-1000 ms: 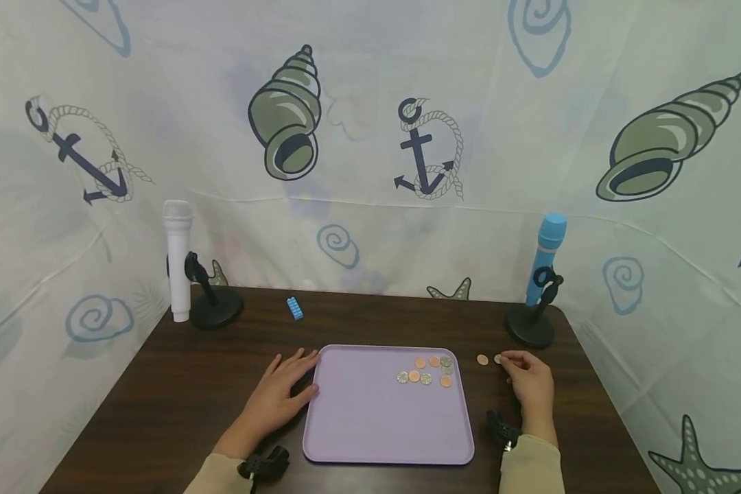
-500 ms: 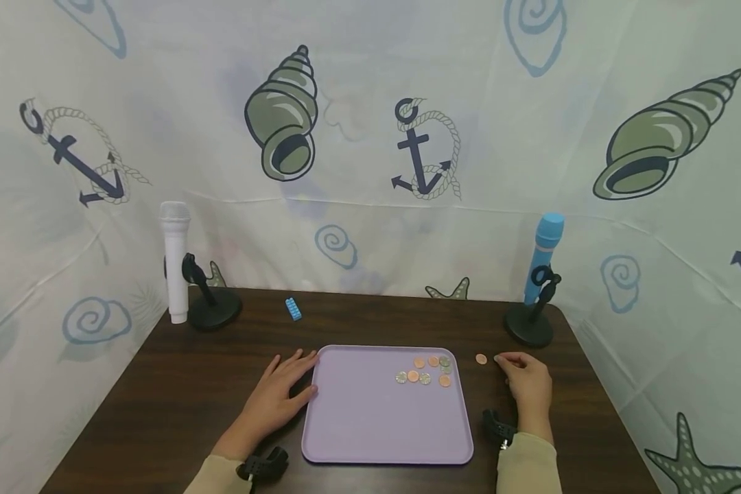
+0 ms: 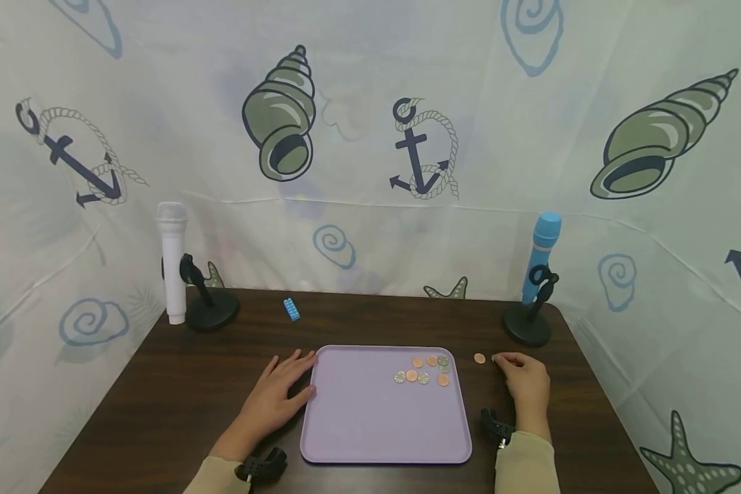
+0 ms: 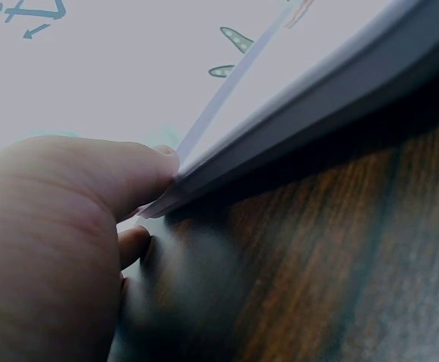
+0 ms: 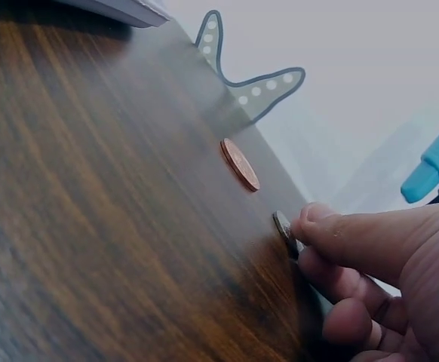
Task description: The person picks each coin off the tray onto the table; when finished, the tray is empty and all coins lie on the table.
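Note:
A lilac tray (image 3: 370, 425) lies on the dark wooden table with several copper and silver coins in its far right corner. My left hand (image 3: 276, 398) lies spread at the tray's left side, its thumb (image 4: 148, 170) and fingertips touching the rim. Right of the tray, my right hand (image 3: 527, 384) pinches a silver coin (image 5: 283, 225) between thumb and fingers at the tabletop; the fingers partly cover it. A copper coin (image 5: 240, 164) lies flat on the wood just left of that hand, outside the tray.
A white microphone (image 3: 173, 264) in a black stand (image 3: 213, 309) is at the back left. A blue microphone (image 3: 538, 254) in another stand (image 3: 527, 324) is at the back right. A small blue studded brick (image 3: 291, 309) lies behind the tray. A patterned sheet (image 3: 358, 151) hangs along the back.
The silver coin is now more covered by my right hand's fingers than a second ago. My left hand stays at the tray rim. The whole head view has shifted slightly left.

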### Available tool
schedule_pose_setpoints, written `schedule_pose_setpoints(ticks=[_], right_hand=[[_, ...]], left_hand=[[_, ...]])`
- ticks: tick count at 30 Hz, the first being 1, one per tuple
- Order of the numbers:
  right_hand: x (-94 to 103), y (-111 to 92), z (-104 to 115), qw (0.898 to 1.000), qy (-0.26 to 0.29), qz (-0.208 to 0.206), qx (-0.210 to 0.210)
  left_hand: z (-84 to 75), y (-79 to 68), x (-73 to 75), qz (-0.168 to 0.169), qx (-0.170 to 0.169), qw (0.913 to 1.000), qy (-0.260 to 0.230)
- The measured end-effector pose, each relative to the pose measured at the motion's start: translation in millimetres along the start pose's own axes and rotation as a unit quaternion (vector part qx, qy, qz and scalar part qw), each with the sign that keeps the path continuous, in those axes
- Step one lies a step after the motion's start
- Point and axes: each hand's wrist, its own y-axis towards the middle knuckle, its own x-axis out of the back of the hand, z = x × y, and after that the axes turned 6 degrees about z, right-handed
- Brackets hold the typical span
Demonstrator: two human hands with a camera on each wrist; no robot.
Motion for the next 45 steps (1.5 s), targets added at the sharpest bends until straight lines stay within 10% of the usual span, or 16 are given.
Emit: schedule_pose_setpoints(ticks=[11, 17, 20, 24, 28, 31, 34, 39, 45], right_hand=[[-0.7, 4.8, -3.1, 1.0, -0.004, 0.02, -0.004], [2.1, 4.9, -3.8, 0.98, 0.195, 0.006, -0.036], [6.0, 3.6, -2.9, 0.929, 0.367, 0.036, -0.031], [10.4, 4.3, -4.1, 0.814, 0.549, 0.189, 0.0], [7.8, 6.5, -4.1, 0.693, 0.595, 0.398, 0.081], [-2.1, 4.6, 1.9, 0.646, 0.576, 0.485, 0.13], [-16.0, -2.6, 15.3, 0.683, 0.521, 0.491, 0.142], [-41.3, -14.4, 39.5, 0.779, 0.41, 0.46, 0.118], [-65.7, -19.7, 52.4, 0.839, 0.309, 0.438, 0.091]], left_hand=[[0.9, 0.2, 0.6, 0.005, 0.001, 1.0, 0.001], [1.3, -0.9, 0.2, 0.0, -0.004, 1.0, -0.007], [1.2, -1.3, 0.7, -0.003, -0.005, 1.0, -0.007], [1.3, -1.6, 1.7, -0.005, -0.006, 1.0, -0.005], [2.4, -1.6, 0.5, -0.005, -0.007, 1.0, 0.001], [3.2, -2.0, -0.3, -0.001, -0.005, 1.0, 0.003], [2.7, -2.4, 0.4, 0.001, -0.003, 1.0, 0.003], [0.9, -2.5, 1.1, 0.001, -0.001, 1.0, -0.002], [0.2, -2.1, 1.4, -0.001, -0.005, 1.0, 0.0]])
